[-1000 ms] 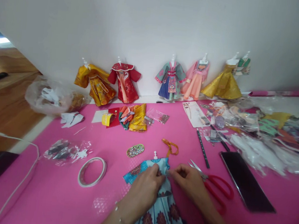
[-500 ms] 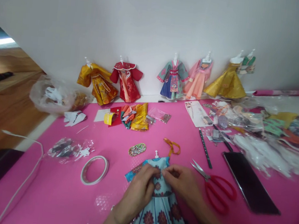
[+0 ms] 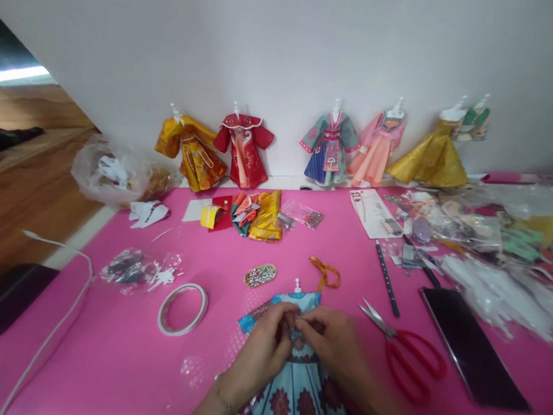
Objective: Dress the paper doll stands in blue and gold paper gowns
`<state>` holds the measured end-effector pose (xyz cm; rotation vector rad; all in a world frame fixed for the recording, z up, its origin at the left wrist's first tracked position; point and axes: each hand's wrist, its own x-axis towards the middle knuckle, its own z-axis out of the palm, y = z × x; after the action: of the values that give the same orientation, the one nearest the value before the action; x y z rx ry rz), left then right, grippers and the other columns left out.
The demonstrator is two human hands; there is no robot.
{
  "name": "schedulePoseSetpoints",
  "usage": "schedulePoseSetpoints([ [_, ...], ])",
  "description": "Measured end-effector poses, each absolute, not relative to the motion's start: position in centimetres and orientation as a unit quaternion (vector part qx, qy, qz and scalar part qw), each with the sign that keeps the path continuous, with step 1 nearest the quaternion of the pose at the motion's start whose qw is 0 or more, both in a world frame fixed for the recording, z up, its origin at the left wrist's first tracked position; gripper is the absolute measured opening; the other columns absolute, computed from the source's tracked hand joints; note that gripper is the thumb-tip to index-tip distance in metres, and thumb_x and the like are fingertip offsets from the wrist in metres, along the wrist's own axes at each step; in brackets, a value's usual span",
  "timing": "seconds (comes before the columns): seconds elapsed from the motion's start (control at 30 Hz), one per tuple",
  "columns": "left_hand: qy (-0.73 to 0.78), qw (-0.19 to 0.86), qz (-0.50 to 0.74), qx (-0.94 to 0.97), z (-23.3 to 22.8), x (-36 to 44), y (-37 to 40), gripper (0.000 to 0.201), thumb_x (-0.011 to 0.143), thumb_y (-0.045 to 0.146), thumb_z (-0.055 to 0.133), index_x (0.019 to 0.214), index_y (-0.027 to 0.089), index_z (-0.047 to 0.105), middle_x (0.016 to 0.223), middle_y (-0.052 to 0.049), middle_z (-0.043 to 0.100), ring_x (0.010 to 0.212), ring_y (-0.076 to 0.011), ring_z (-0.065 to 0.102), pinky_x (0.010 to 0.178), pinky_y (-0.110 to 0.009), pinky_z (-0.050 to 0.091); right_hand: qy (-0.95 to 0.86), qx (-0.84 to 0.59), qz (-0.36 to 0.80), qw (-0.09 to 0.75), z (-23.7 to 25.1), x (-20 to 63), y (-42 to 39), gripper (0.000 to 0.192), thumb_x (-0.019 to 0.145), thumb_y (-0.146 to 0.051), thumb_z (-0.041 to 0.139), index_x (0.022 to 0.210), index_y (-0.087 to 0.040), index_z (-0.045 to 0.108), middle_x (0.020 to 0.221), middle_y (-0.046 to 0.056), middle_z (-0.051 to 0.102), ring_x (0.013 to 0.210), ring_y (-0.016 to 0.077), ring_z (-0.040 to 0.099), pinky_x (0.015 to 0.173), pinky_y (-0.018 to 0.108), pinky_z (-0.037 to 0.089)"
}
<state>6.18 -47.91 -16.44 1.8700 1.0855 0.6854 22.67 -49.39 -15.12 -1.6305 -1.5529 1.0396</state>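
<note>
A small light-blue doll dress point(image 3: 289, 404) with dark red medallions lies on the pink table in front of me, on a white doll form whose neck peg shows at the top. Over its bodice my left hand point(image 3: 266, 340) and my right hand point(image 3: 329, 343) meet, thumbs and fingertips pinched close together. Whatever sits between the fingertips is too small or hidden to make out. One blue sleeve point(image 3: 252, 316) sticks out to the left. An orange-brown ribbon point(image 3: 326, 274) curls just above the dress's right shoulder.
Red-handled scissors point(image 3: 411, 357) and a black phone point(image 3: 475, 347) lie to the right, a tape roll point(image 3: 183, 309) to the left. An oval dish of beads point(image 3: 260, 275) sits beyond the dress. Dressed doll forms, including a red gown point(image 3: 245, 149), lean on the wall.
The camera view has shifted slightly, so everything sits a little further right. My hands have drawn closer together, and their fingertips now meet over the bodice.
</note>
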Motion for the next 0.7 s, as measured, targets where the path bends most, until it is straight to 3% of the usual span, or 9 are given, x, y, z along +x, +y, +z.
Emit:
schedulePoseSetpoints([
  [0.17,0.447,0.401,0.312,0.736,-16.5,5.8,-47.9,0.034,0.085,0.005,0.045,0.114,0.021,0.054,0.104,-0.006,0.06,0.097,-0.0206,0.059,0.085,-0.034,0.046,-0.684,-0.587,0.331,0.28,-14.9,22.4,-49.7,0.022,0.085,-0.009,0.054,0.074,-0.02,0.071,0.073,0.001,0.062,0.068,0.0147,0.059,0.062,0.025,0.039],
  [0.4,0.551,0.402,0.289,0.672,-16.6,5.1,-48.0,0.029,0.079,0.009,0.051,0.106,0.017,0.058,0.087,-0.003,0.059,0.07,-0.0167,0.058,0.066,-0.028,0.046,-0.737,-0.562,0.29,0.238,-14.9,22.2,-50.5,0.024,0.086,-0.005,0.051,0.09,-0.019,0.069,0.086,0.004,0.058,0.077,0.0162,0.058,0.068,0.027,0.04],
  [0.7,0.579,0.42,0.296,0.633,-16.5,5.5,-48.1,0.021,0.081,0.016,0.053,0.1,0.017,0.062,0.07,0.002,0.06,0.062,-0.0154,0.059,0.06,-0.025,0.044,-0.808,-0.525,0.179,0.199,-15.4,22.5,-50.7,0.016,0.089,-0.009,0.052,0.091,-0.019,0.064,0.09,0.005,0.059,0.082,0.0203,0.051,0.068,0.031,0.035],
])
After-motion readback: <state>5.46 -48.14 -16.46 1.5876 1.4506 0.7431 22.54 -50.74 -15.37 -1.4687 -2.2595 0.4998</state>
